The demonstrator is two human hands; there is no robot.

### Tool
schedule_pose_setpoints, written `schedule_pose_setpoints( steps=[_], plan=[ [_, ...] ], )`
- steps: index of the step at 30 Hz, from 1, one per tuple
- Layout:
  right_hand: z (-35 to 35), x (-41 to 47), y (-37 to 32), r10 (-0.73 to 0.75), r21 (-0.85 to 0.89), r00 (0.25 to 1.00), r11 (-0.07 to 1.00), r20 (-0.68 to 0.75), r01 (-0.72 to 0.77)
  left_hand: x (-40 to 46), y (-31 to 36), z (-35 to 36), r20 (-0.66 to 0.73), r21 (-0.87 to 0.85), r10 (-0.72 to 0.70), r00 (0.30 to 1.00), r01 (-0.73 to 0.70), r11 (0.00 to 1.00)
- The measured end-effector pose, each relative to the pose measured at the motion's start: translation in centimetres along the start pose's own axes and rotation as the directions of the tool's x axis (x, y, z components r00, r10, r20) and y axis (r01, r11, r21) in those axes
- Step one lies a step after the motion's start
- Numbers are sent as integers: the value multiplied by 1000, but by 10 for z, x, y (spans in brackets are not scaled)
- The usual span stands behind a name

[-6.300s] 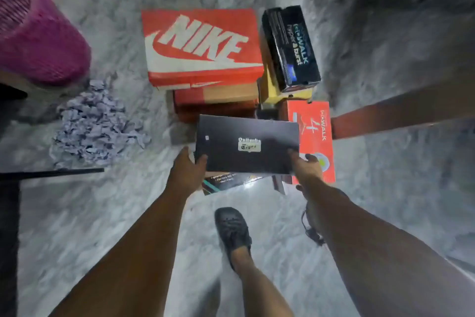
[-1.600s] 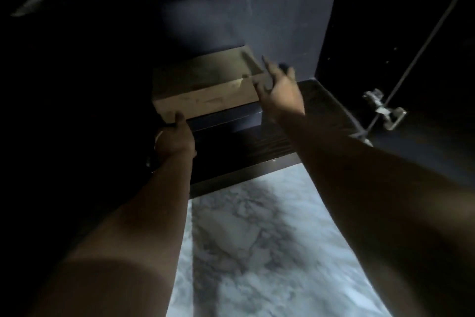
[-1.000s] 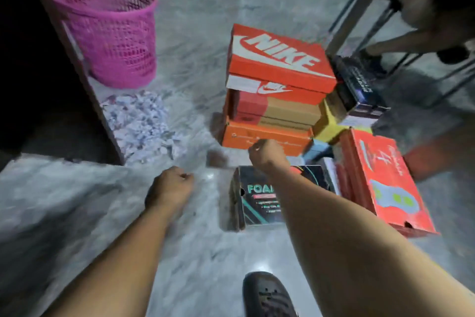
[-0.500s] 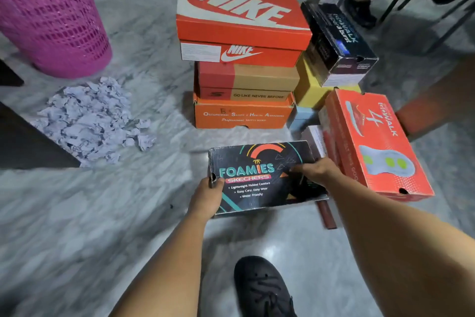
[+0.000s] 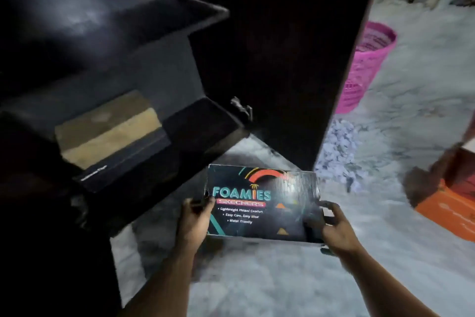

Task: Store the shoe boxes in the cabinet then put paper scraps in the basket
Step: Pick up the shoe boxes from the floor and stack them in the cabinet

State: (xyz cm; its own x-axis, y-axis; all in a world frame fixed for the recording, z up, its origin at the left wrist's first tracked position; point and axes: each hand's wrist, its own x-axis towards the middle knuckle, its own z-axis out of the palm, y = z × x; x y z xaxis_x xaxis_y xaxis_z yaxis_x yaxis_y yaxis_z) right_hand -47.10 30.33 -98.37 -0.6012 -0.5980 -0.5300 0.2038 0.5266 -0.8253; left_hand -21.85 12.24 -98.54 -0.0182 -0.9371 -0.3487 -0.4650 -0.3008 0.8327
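Foamies box [image 5: 262, 201] lifted cabinetward [image 5: 180, 65], blurred

Black shoe box [image 5: 262, 203] with teal lettering, pink mesh basket [image 5: 365, 65], grey-white marbled floor [image 5: 282, 280], dark cabinet [image 5: 282, 59]

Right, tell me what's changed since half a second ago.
The Foamies box has left the floor: both hands, left hand and right hand, have kept their grip on its ends and carried it over to the open cabinet. It isn't on a shelf yet. Unchanged: the tan box sits stacked inside, the paper scraps lie on the floor by the basket.
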Motion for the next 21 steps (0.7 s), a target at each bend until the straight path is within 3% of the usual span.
schedule_pose_setpoints(
  steps=[3,7,11,17,21],
  plan=[
    [76,12,-47,-176,58,979,984,103,171,20,11,-71,-249,-23,30,968,-36,999],
    [162,34,-133,-393,187,915,909,87,373,57,43,-140,-508,-102,151,848,-234,967],
    [238,61,-202,-564,262,812,815,149,517,84,72,-189,-618,-267,99,780,-327,907],
    [329,96,-247,-787,205,560,611,258,764,149,80,-223,-717,-205,104,689,-351,914],
    [374,118,-267,-800,53,520,558,300,828,188,81,-229,-763,-91,101,639,-261,961]
  ],
)
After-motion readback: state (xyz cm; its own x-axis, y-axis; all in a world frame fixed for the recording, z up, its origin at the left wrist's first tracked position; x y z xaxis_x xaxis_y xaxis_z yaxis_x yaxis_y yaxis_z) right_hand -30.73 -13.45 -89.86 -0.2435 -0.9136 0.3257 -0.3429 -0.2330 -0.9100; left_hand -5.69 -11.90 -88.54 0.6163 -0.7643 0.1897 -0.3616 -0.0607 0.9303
